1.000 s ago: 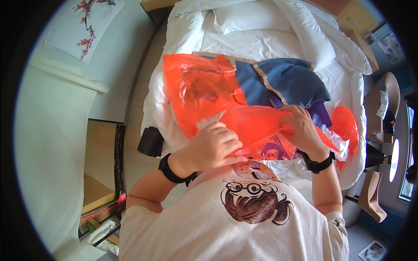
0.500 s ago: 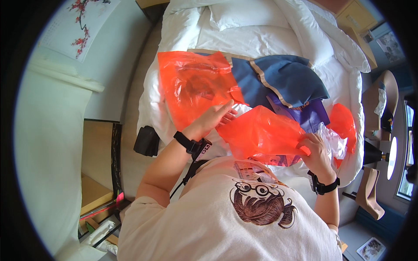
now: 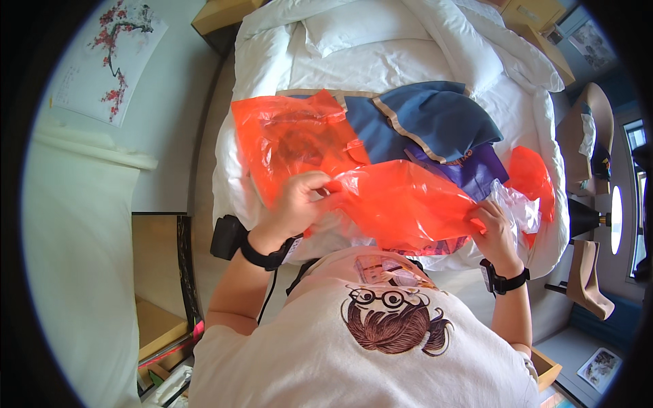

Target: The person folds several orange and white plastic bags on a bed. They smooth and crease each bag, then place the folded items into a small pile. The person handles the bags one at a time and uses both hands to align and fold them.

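A thin red plastic bag (image 3: 405, 204) is stretched sideways between my two hands, above the near edge of the bed. My left hand (image 3: 299, 204) pinches its left end with thumb and fingers. At the other end, my right hand (image 3: 492, 228) is closed on the bag's edge. Another red plastic bag (image 3: 292, 139) lies spread flat on the bed, just beyond my left hand. A purple bag (image 3: 469, 170) sits behind the held bag, partly under a blue cloth with tan trim (image 3: 435, 115). Right of my right hand lies a crumpled clear plastic bag (image 3: 520, 207).
A further red plastic bag (image 3: 532, 180) rests at the bed's right side. White bedding (image 3: 381, 61) covers the bed. A black box-like thing (image 3: 228, 236) is at its left near corner. A beige chair (image 3: 589, 279) stands to the right, and a pale wall is at left.
My left hand has gone from open fingers beside the bag to pinching its left end. The bag is now pulled wider between both hands. The whole view has shifted slightly.
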`<action>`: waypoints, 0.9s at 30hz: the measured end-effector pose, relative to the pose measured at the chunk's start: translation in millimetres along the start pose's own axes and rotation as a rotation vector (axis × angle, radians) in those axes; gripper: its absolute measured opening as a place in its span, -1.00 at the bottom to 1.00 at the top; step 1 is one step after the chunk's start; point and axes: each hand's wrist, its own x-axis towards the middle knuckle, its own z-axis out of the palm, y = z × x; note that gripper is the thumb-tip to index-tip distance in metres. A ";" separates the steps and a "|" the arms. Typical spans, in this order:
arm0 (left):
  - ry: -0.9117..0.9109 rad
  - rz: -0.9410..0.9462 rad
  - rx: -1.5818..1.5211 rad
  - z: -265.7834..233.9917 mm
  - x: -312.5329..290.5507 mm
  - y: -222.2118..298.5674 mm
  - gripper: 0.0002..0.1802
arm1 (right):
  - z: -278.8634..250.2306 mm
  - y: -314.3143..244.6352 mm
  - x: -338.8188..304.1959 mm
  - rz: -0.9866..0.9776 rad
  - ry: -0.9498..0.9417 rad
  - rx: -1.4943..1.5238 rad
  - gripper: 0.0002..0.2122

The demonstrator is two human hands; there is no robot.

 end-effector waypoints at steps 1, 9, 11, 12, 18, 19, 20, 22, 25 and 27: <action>0.089 0.189 0.021 -3.7 -1.2 8.6 -0.85 | -0.8 2.6 -1.6 -0.010 0.001 -0.037 -0.84; 0.215 0.604 0.193 -73.5 -20.9 67.6 -0.80 | -14.2 26.8 -18.9 0.080 0.224 -0.092 -0.79; 0.301 0.536 0.143 -77.1 -28.4 62.4 -0.85 | -14.9 31.1 -22.1 0.123 0.328 -0.004 -0.77; 0.355 0.458 0.105 -79.3 -32.5 57.4 -0.88 | -16.1 33.7 -22.8 0.143 0.332 -0.032 -0.79; 0.683 0.223 0.363 -94.4 -30.0 21.2 -0.87 | -38.3 34.3 -15.0 0.142 0.310 -0.253 -0.91; 0.774 0.056 0.481 -93.4 -25.9 20.7 -0.84 | -42.3 27.2 -10.7 0.139 0.360 -0.314 -0.92; 0.815 0.041 0.757 -87.5 -25.7 22.7 -0.76 | -45.9 17.5 -5.4 0.084 0.400 -0.369 -0.92; 0.769 0.282 0.776 -63.8 -19.5 32.3 -0.65 | -52.4 -9.6 7.2 -0.015 0.376 -0.379 -0.90; 0.348 0.590 0.654 -1.5 -7.3 53.5 -0.41 | -59.9 -59.2 27.1 -0.163 0.309 -0.353 -0.87; 0.189 0.757 0.590 40.3 5.8 69.9 -0.43 | -65.2 -88.7 41.3 -0.266 0.257 -0.286 -0.87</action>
